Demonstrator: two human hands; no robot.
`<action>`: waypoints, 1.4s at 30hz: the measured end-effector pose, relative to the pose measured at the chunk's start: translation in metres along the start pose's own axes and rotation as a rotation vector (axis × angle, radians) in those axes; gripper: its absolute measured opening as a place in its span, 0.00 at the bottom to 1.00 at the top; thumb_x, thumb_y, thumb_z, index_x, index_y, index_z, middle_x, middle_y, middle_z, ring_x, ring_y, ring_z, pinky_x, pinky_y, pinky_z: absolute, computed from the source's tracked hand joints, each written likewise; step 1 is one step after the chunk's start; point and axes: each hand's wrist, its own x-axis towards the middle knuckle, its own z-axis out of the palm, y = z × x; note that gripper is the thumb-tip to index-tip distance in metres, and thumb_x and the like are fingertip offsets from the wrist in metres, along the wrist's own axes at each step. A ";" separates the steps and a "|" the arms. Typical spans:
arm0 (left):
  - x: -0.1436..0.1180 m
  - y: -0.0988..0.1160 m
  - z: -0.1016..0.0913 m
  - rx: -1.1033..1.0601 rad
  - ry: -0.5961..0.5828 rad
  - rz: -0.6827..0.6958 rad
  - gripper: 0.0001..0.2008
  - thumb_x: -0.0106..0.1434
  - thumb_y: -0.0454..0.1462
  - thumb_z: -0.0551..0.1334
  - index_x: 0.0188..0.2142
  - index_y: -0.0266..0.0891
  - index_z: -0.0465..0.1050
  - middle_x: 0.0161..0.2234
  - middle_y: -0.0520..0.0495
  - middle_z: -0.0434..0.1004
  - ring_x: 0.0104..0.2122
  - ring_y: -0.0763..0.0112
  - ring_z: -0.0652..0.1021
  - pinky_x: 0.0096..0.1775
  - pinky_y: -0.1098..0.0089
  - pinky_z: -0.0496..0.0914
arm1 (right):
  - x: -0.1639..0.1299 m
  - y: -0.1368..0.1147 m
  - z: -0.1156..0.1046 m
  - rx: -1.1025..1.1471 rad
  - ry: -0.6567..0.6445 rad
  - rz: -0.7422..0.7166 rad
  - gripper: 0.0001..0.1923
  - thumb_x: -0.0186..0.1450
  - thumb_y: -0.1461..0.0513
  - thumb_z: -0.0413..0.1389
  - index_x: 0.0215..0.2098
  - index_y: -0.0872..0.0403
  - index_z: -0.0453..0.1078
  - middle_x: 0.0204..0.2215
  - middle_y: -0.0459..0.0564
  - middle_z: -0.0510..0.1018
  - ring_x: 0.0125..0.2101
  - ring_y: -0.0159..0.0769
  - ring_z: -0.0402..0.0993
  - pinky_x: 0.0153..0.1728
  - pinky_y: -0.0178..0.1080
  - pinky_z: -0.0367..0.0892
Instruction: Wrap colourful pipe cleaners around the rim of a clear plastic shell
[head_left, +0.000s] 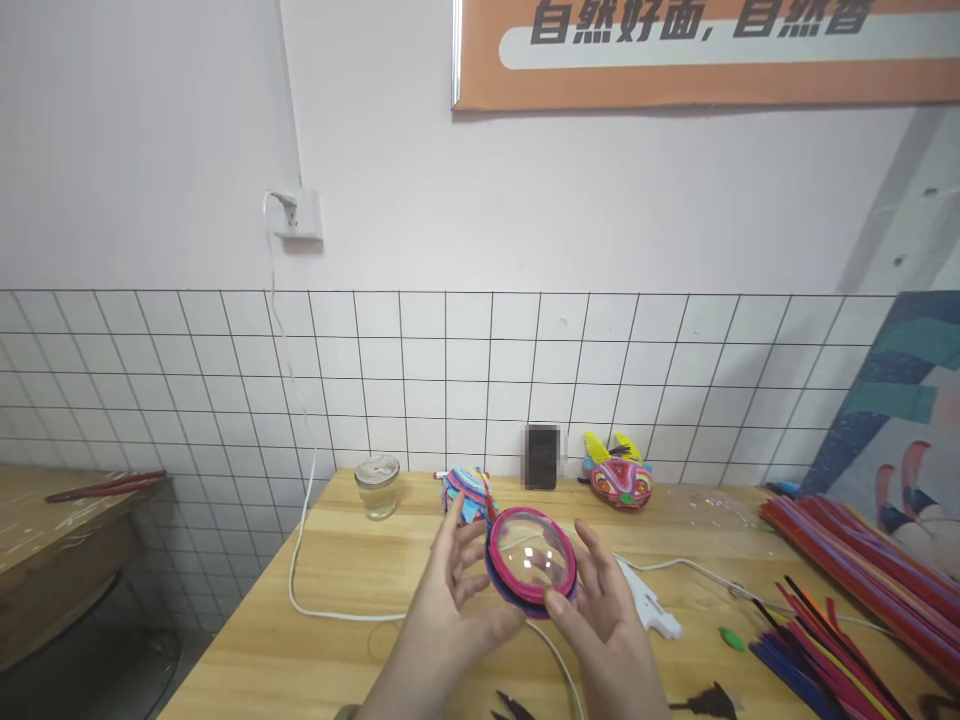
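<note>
Left hand [450,590]: fingers spread and gently curved, fingertips resting on the left edge of the clear dome [531,568]; half open, cradling rather than clamping. Right hand [604,610]: thumb pressed on the dome's lower rim, fingers extended upward along its right side; likewise half open.

Clear dome: transparent plastic half-sphere with a pink rim over a dark blue ring, held up between both hands above the middle of the counter [337,570], tilted toward the camera. No writing visible on it.

Behind the hands: a striped, multicoloured round craft piece [465,490], partly hidden by the dome. Glass jar [376,486], left of it, with clear contents and a lid. Small dark upright object [541,456] against the tiles, blurred, unreadable. Colourful mask-like figure [619,478], yellow ears, pink face, just right of it.

Right of the hands: white glue gun [649,605] lying flat, its cord running rightward. Pipe cleaners [840,590], red, black, blue and yellow, in long bundles at the counter's right end. Black plug [709,702] near the front edge.

White cable [300,560] from the wall socket [296,213] down across the counter.

Orange banner [705,50] above: Chinese characters, cut off at top; "自然好面,自然香" legible.
</note>
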 end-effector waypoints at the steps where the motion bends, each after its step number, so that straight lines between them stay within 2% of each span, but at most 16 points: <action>1: -0.003 -0.002 0.005 -0.053 -0.042 0.001 0.59 0.40 0.44 0.75 0.65 0.45 0.44 0.58 0.34 0.65 0.54 0.50 0.70 0.49 0.60 0.68 | -0.002 0.001 0.002 0.012 -0.007 -0.005 0.39 0.52 0.50 0.66 0.56 0.44 0.54 0.58 0.57 0.61 0.54 0.50 0.63 0.50 0.49 0.63; 3: -0.008 -0.001 0.013 -0.126 -0.075 -0.007 0.59 0.44 0.44 0.74 0.66 0.42 0.38 0.59 0.33 0.63 0.57 0.51 0.67 0.53 0.61 0.65 | -0.007 0.003 0.005 0.008 -0.012 -0.031 0.38 0.51 0.49 0.66 0.55 0.43 0.55 0.57 0.56 0.61 0.55 0.49 0.63 0.51 0.49 0.63; 6: -0.013 0.006 0.017 -0.160 -0.101 -0.032 0.56 0.48 0.41 0.72 0.66 0.41 0.36 0.60 0.33 0.61 0.58 0.52 0.67 0.54 0.62 0.64 | -0.010 0.005 0.007 -0.047 -0.006 -0.079 0.37 0.52 0.46 0.65 0.54 0.42 0.55 0.57 0.56 0.60 0.56 0.52 0.60 0.53 0.53 0.59; 9: -0.015 0.012 0.016 -0.177 -0.137 -0.030 0.56 0.49 0.40 0.71 0.66 0.40 0.35 0.58 0.33 0.64 0.56 0.52 0.69 0.54 0.61 0.65 | -0.012 0.006 0.007 -0.085 -0.014 -0.122 0.38 0.53 0.45 0.63 0.55 0.42 0.53 0.59 0.58 0.58 0.58 0.57 0.56 0.55 0.61 0.52; 12: -0.015 0.012 0.014 -0.168 -0.120 -0.026 0.57 0.48 0.40 0.72 0.66 0.42 0.34 0.57 0.34 0.65 0.55 0.51 0.70 0.55 0.59 0.63 | -0.013 0.007 0.006 -0.111 -0.028 -0.139 0.39 0.53 0.46 0.63 0.57 0.42 0.52 0.59 0.59 0.58 0.59 0.59 0.55 0.55 0.63 0.50; 18: -0.013 0.008 0.012 -0.134 -0.082 -0.019 0.53 0.47 0.38 0.71 0.65 0.43 0.40 0.58 0.34 0.64 0.56 0.49 0.69 0.52 0.59 0.68 | -0.014 0.007 0.005 -0.114 -0.041 -0.148 0.40 0.53 0.47 0.64 0.58 0.42 0.52 0.60 0.58 0.61 0.59 0.55 0.57 0.57 0.57 0.53; 22: -0.011 0.006 0.011 -0.129 -0.085 0.002 0.54 0.48 0.36 0.71 0.66 0.43 0.37 0.58 0.33 0.64 0.56 0.50 0.69 0.51 0.60 0.69 | -0.013 0.010 0.003 -0.113 -0.024 -0.162 0.41 0.53 0.49 0.65 0.59 0.43 0.53 0.59 0.58 0.63 0.58 0.53 0.61 0.55 0.53 0.58; 27: -0.011 0.004 0.010 -0.163 -0.109 -0.009 0.56 0.48 0.37 0.71 0.66 0.43 0.34 0.59 0.32 0.63 0.57 0.47 0.68 0.51 0.57 0.68 | -0.012 0.012 0.003 -0.118 -0.012 -0.174 0.40 0.53 0.49 0.64 0.59 0.43 0.54 0.57 0.58 0.66 0.55 0.53 0.64 0.53 0.53 0.60; 33: -0.016 0.016 0.008 -0.180 -0.146 -0.025 0.50 0.47 0.40 0.73 0.64 0.47 0.47 0.61 0.37 0.62 0.58 0.48 0.67 0.55 0.56 0.64 | -0.015 0.009 0.005 -0.088 0.004 -0.192 0.36 0.53 0.51 0.65 0.57 0.41 0.57 0.56 0.55 0.68 0.56 0.50 0.64 0.53 0.49 0.61; 37: -0.016 0.022 0.010 -0.188 -0.134 -0.037 0.54 0.41 0.42 0.75 0.64 0.48 0.49 0.59 0.38 0.66 0.57 0.49 0.68 0.55 0.58 0.64 | -0.015 0.008 0.005 -0.101 -0.006 -0.197 0.35 0.54 0.50 0.64 0.56 0.40 0.57 0.55 0.55 0.67 0.56 0.50 0.64 0.53 0.49 0.61; 42: -0.012 0.017 0.010 -0.163 -0.073 -0.037 0.56 0.42 0.44 0.75 0.65 0.46 0.46 0.56 0.35 0.68 0.55 0.47 0.71 0.52 0.57 0.67 | -0.014 0.012 0.001 -0.121 -0.014 -0.195 0.36 0.53 0.51 0.65 0.56 0.41 0.57 0.56 0.54 0.68 0.56 0.49 0.64 0.52 0.48 0.61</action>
